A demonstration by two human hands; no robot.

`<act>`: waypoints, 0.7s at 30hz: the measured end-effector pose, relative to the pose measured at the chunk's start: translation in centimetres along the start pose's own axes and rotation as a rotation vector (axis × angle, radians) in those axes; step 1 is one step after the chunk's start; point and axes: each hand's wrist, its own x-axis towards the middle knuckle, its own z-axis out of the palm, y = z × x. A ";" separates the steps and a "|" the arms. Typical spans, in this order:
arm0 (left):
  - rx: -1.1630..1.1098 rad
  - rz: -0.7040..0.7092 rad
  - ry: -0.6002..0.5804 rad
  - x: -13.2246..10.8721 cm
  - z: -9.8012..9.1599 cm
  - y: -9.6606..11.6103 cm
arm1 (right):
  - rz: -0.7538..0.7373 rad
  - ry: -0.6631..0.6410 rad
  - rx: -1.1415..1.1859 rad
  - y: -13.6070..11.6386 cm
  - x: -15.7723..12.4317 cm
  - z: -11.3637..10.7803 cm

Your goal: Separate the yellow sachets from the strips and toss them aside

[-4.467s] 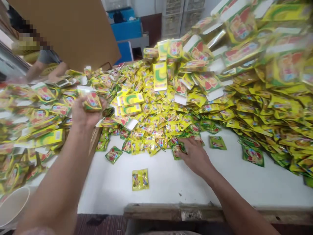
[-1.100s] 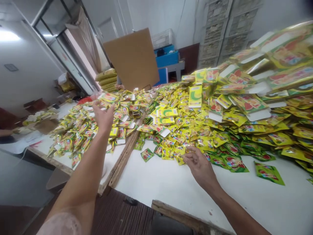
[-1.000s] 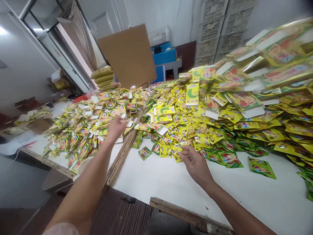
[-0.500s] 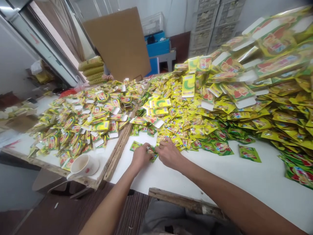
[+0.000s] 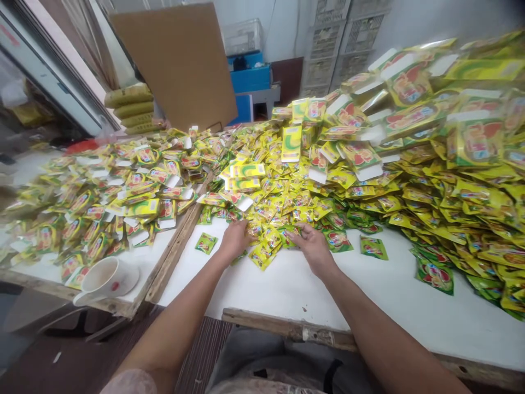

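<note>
My left hand (image 5: 235, 241) and my right hand (image 5: 312, 249) lie side by side on the near edge of a big heap of small yellow and green sachets (image 5: 287, 200) on a white table (image 5: 287, 287). Both hands rest palm down with the fingers stretched into the loose sachets. A few yellow sachets (image 5: 262, 253) sit between the two hands. One green sachet (image 5: 205, 243) lies alone just left of my left hand, and another green sachet (image 5: 373, 247) lies to the right of my right hand.
A second table on the left carries another heap of packs (image 5: 102, 191) and a white cup on a saucer (image 5: 103, 276). Larger packs (image 5: 410, 104) are stacked high at the right. A cardboard sheet (image 5: 176, 60) and blue crates (image 5: 250, 76) stand behind. A wooden rail (image 5: 287, 330) edges the table.
My left hand dropped a pack on the left heap and swung back to the white table. Both hands met at a green sachet, then moved apart into the edge of the heap.
</note>
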 end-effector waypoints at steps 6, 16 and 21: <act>-0.128 0.006 0.234 -0.9 0.4 0.3 | -0.096 -0.072 -0.282 0.1 -0.2 0.0; -0.420 0.171 0.302 -3.0 -0.4 1.8 | -0.257 -0.200 -0.059 -0.3 -0.6 0.7; -0.967 0.105 -0.150 -2.9 0.0 2.3 | -0.221 -0.255 -0.158 -0.6 -0.9 1.2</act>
